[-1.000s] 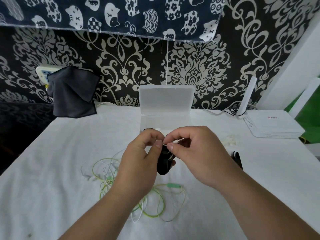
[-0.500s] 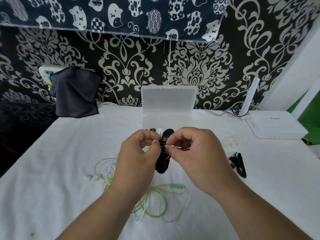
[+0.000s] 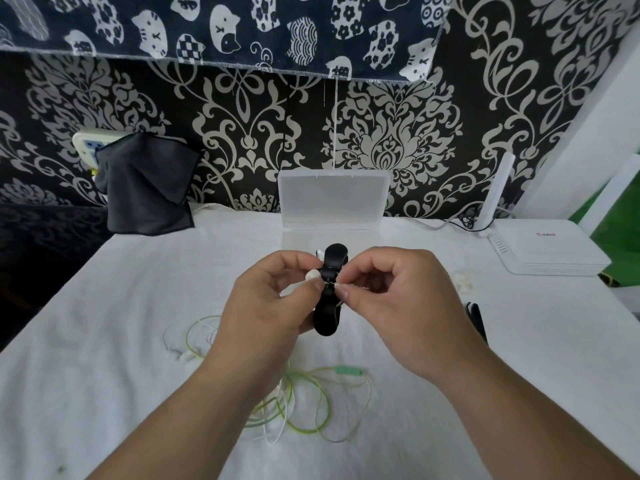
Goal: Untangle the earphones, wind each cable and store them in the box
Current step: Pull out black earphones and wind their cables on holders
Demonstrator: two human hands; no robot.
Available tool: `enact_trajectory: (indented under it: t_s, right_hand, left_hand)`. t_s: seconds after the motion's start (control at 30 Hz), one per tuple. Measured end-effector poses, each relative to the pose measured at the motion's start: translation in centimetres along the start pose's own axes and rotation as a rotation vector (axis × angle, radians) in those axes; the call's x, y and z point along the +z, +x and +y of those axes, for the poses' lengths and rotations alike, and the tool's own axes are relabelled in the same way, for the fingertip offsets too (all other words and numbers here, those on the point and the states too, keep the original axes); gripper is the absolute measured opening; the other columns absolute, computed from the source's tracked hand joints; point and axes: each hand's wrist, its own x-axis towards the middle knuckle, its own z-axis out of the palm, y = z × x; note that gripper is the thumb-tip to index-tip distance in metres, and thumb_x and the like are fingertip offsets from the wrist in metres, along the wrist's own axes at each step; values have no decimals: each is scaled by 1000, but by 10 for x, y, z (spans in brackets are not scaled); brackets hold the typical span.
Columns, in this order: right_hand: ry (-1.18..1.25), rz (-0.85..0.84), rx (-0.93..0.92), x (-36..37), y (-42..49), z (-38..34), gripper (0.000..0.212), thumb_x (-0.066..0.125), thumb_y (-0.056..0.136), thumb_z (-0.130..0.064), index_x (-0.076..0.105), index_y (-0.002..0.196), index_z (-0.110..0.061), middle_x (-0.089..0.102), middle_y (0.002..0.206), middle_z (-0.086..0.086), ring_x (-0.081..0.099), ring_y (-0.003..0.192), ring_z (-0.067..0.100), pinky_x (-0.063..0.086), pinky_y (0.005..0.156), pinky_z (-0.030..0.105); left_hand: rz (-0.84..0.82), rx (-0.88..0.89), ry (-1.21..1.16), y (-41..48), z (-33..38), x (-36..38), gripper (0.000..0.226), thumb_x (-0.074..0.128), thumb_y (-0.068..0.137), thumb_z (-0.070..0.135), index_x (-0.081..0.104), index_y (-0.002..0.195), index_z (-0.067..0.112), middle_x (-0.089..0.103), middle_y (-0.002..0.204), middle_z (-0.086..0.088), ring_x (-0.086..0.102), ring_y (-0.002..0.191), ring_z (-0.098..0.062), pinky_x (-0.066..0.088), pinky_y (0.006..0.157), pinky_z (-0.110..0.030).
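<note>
My left hand (image 3: 273, 306) and my right hand (image 3: 394, 303) meet above the table's middle and together hold a black cable winder (image 3: 329, 292), upright, with a thin white cable wound on its waist. A white earbud (image 3: 312, 274) shows at my left fingertips. My right thumb and forefinger pinch the cable at the winder's middle. Below my hands a tangle of green and white earphone cables (image 3: 304, 403) lies loose on the white cloth. The clear plastic box (image 3: 332, 199) stands open behind my hands, its lid upright against the wall.
A second black winder (image 3: 476, 318) lies on the cloth at the right. A white router (image 3: 547, 247) with an antenna sits at the back right. A dark cloth (image 3: 145, 188) hangs at the back left. A small white object (image 3: 462, 278) lies near the router.
Both hands have risen a little with the black winder, which now stands more upright. The white earbud has come into view at my left fingertips.
</note>
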Motion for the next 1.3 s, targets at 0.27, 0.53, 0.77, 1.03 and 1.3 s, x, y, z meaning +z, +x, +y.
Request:
enact_trajectory:
  t_s: [0.27, 0.53, 0.77, 1.03, 1.3]
  right_hand:
    - [-36, 18, 7, 1, 0, -1, 15, 79, 78, -13, 73, 72, -25, 69, 66, -10, 65, 64, 10, 55, 64, 33]
    - [-61, 48, 1, 1, -2, -5, 16, 80, 76, -11, 73, 70, -24, 69, 65, -10, 66, 64, 9, 56, 65, 35]
    - [-85, 53, -1, 5, -3, -4, 15, 80, 76, -12, 73, 70, -25, 69, 64, -10, 66, 63, 9, 55, 62, 30]
    - [-127, 72, -7, 9, -5, -3, 15, 81, 75, -16, 72, 70, -27, 68, 67, -14, 66, 68, 5, 50, 62, 18]
    - [-129, 89, -19, 9, -4, -4, 15, 81, 75, -16, 72, 71, -26, 67, 70, -12, 64, 69, 6, 50, 62, 18]
  left_hand:
    - [-82, -95, -205, -2, 5, 4, 21, 61, 84, -10, 60, 99, 4, 67, 78, -14, 62, 66, -22, 52, 64, -38]
    - [-138, -113, -270, -4, 7, 5, 32, 68, 71, -5, 59, 100, 6, 66, 75, -9, 61, 61, -20, 52, 58, -31]
    - [-92, -129, -219, -5, 8, 9, 20, 49, 91, -10, 58, 102, 5, 65, 73, -9, 58, 60, -18, 46, 57, -30]
    - [-35, -139, -219, -4, 7, 10, 26, 44, 90, -14, 58, 103, 2, 61, 83, -18, 52, 71, -27, 41, 59, -34]
    - [-71, -169, -262, -4, 7, 8, 26, 49, 88, -12, 61, 101, 7, 63, 79, -13, 56, 64, -21, 44, 60, -33]
